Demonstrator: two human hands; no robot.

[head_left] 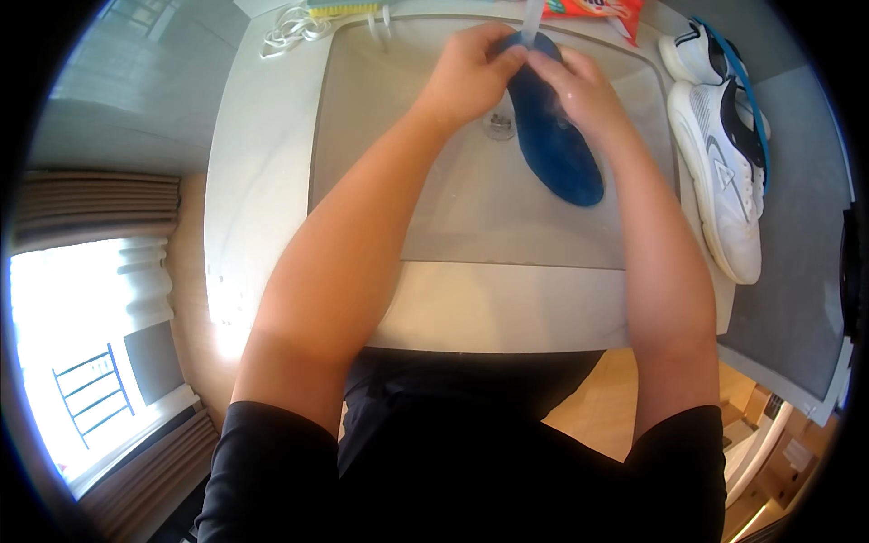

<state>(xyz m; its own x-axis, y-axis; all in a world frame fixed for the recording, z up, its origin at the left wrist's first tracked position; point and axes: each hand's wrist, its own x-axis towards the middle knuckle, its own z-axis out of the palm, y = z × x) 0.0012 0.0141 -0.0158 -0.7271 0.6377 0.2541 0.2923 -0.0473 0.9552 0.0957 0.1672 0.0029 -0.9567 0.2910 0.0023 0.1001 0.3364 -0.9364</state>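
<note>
A dark blue shoe insole [557, 145] slants over the sink [434, 217], its narrower end at the top, under a stream of water [532, 20]. My left hand [471, 77] pinches that top end from the left side. From the right, my right hand [579, 90] grips the same end, its thumb on the upper face near my left thumb. The wider end of the insole hangs lower right, away from both hands. Left of the insole, the metal drain [499, 125] shows in the basin floor.
White sneakers [720, 181] stand on the counter right of the sink, a blue strap [756, 109] across them. Behind the basin lie an orange-red packet [606, 11] and a yellow-bristled brush [344, 10]. A coiled white cord [294, 32] rests at the back left.
</note>
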